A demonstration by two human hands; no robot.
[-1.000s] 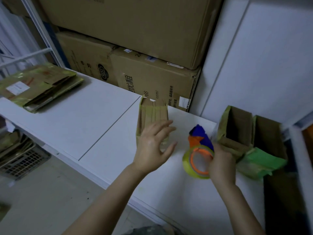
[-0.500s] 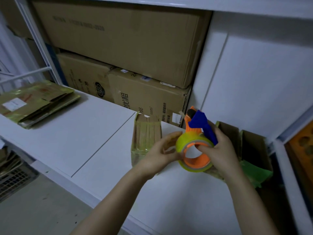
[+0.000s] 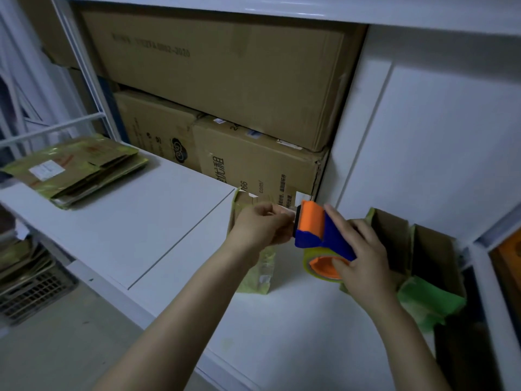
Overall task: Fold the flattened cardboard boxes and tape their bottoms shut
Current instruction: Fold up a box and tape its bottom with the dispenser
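Big brown cartons (image 3: 220,80) fill the shelving at the back, one long one lying across two smaller printed ones. In front of them runs the white table (image 3: 127,230), made of two tops butted together with a seam between. At its far left end lies a stack of flattened boxes (image 3: 79,170), brown card under yellow-green tape, a white label on the top one. On the right edge of the table stand two folded boxes (image 3: 417,249) side by side with their open mouths up, green flaps hanging down in front. Near the middle, just past the seam, a single small box (image 3: 253,272) lies on the table, yellow-green tape along its side, mostly hidden behind the person's left wrist. Above it, lifted off the table, is the tape dispenser (image 3: 318,232): blue handle, orange head, a roll of yellowish tape on an orange core. The right hand (image 3: 363,258) is wrapped round the blue handle, its forefinger lying straight along the top and its thumb on the orange core. The left hand (image 3: 262,227) has its fingers curled in tight, pinching at the dispenser's front edge; whether a tape end is between them I cannot tell.
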